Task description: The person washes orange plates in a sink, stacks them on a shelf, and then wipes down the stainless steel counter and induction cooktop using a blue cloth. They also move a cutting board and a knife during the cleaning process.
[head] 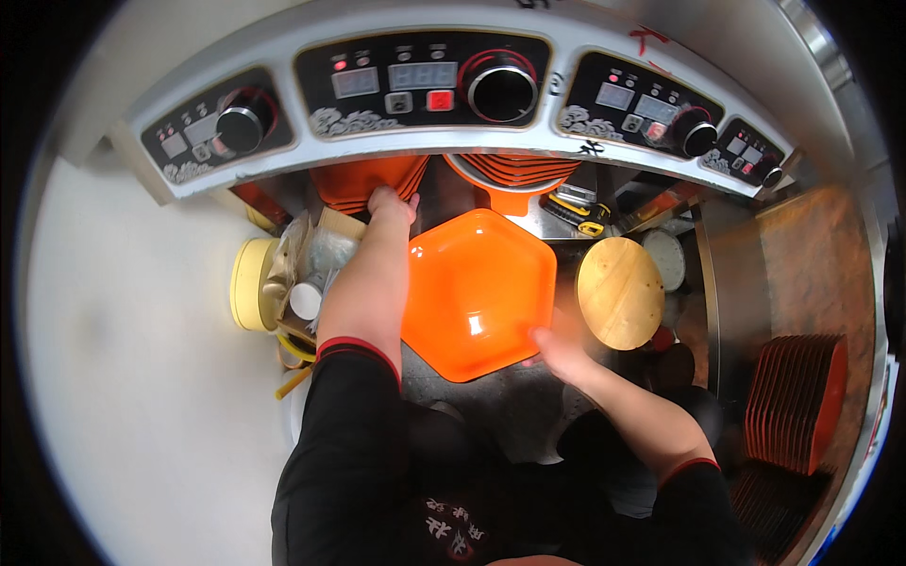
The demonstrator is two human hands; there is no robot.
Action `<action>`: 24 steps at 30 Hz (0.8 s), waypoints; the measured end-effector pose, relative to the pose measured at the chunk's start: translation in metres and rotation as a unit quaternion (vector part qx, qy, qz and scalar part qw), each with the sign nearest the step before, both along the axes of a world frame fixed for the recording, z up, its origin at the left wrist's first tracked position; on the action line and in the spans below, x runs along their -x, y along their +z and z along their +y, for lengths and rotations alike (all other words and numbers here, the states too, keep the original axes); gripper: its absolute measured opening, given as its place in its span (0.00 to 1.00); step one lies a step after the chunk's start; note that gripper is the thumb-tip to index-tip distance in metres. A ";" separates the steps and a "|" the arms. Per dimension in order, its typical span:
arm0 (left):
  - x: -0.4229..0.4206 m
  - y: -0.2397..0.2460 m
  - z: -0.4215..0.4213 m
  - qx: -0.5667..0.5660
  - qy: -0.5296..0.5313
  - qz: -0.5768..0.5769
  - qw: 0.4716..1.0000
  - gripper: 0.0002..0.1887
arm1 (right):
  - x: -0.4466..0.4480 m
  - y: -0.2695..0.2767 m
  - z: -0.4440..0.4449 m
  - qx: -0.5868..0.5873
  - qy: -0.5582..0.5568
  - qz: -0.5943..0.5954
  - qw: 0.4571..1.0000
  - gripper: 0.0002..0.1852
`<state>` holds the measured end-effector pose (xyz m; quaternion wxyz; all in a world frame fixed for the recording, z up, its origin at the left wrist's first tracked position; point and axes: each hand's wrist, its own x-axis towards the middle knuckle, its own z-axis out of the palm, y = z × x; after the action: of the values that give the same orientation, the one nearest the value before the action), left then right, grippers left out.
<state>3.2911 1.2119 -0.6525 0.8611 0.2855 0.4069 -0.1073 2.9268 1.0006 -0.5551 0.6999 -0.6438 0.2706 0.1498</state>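
My right hand (563,354) grips the lower right rim of a glossy orange hexagonal dish (474,283), thumb on the rim and fingers beneath. The dish is held above the floor, its hollow side up. My left hand (393,201) reaches under the control panel and touches the right front edge of a stack of orange dishes (354,178). Its fingers are partly hidden against the stack, so its grip is unclear. Right of that stack, several orange-rimmed bowls (517,177) sit nested on a metal shelf (545,225).
A white panel (425,141) with knobs and displays overhangs the shelf. A yellow-black utility knife (577,216) lies there. Nearby are a round wooden lid (621,293), a yellow tub (253,283) and a carton with a paper roll (306,302). Red-orange dishes (796,403) stand at right.
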 end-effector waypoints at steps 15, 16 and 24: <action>-0.030 0.047 0.038 -0.030 -0.075 -0.028 0.996 0.21 | -0.104 0.007 0.045 0.330 0.081 -0.123 0.932 0.22; -0.033 0.044 0.040 -0.029 -0.076 -0.034 0.996 0.19 | -0.116 0.011 0.048 0.345 0.104 -0.102 0.927 0.22; -0.059 0.028 0.060 0.052 -0.057 -0.052 0.996 0.18 | -0.190 0.023 0.068 0.363 0.111 -0.093 0.920 0.24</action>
<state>3.3501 1.2723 -0.6241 0.8871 0.2682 0.3390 -0.1619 3.1170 1.0687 -0.5325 0.4187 -0.8908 0.1668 0.0570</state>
